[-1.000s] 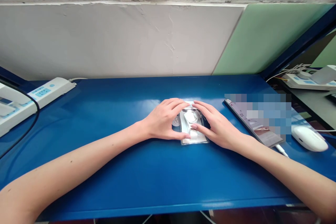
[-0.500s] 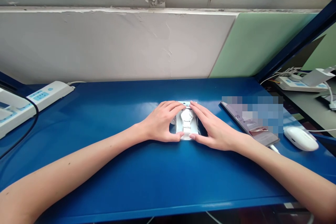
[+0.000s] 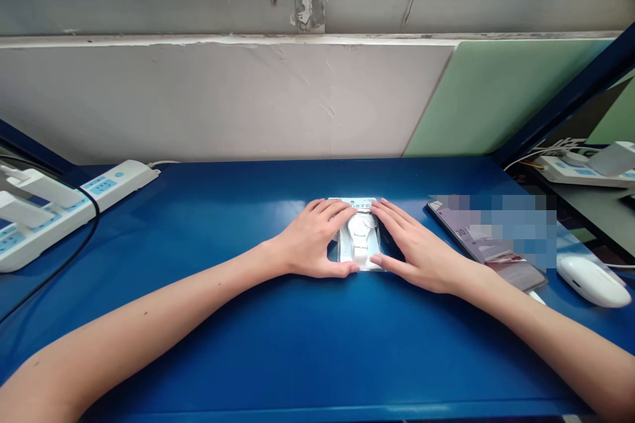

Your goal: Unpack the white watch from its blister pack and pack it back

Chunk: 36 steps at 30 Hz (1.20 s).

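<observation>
Head-height view, apparently tilted down.

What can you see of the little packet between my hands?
The packet looks like clear, shiny plastic with a pale backing, roughly rectangular. Its white top strip has dark print, too small to read, and a small dark spot. Inside shows a white item, wider and rounded above, narrower below. The packet lies on the blue table, top strip away from you. Your left hand and right hand frame it, fingertips at the top, thumbs at the bottom, covering parts of its edges.
</observation>
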{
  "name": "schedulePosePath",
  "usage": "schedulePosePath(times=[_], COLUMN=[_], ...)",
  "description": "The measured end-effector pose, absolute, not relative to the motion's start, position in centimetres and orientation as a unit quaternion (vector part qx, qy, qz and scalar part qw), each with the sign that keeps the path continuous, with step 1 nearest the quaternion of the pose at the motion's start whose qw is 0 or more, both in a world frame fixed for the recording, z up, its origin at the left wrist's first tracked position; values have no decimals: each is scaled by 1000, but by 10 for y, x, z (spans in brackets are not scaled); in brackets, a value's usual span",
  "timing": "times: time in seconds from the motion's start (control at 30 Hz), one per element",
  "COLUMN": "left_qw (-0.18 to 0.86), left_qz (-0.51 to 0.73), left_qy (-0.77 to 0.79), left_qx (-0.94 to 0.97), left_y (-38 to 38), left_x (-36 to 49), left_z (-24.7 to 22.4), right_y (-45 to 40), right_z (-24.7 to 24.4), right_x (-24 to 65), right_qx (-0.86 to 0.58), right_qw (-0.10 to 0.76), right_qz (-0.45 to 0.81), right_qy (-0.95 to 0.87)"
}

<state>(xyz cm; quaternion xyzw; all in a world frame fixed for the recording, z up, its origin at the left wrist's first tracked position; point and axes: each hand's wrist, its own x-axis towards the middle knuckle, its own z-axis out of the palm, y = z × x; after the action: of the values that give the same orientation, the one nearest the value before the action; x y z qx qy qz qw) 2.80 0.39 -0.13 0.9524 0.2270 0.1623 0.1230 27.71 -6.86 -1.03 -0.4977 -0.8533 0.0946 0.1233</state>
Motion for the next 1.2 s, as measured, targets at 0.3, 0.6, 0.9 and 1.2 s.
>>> schedulePosePath(times=[0.3, 0.6, 0.9, 1.2], left_qw=[123, 115, 112, 127], left_qz=[160, 141, 88, 108], left_qy=[231, 279, 317, 296], left_qx=[952, 943, 938, 941], left_y=[4, 3, 2, 4], left_x=[28, 28, 28, 27], left_z=[-2, -5, -3, -3], right_y=[-69, -68, -65, -65], right_z=[-13, -15, -8, -10], right_x=[278, 280, 282, 283], right_qx=[-494, -505, -505, -499], right_qw=[132, 133, 109, 114], right_qz=[83, 81, 79, 81], right_qy=[-856, -849, -853, -855])
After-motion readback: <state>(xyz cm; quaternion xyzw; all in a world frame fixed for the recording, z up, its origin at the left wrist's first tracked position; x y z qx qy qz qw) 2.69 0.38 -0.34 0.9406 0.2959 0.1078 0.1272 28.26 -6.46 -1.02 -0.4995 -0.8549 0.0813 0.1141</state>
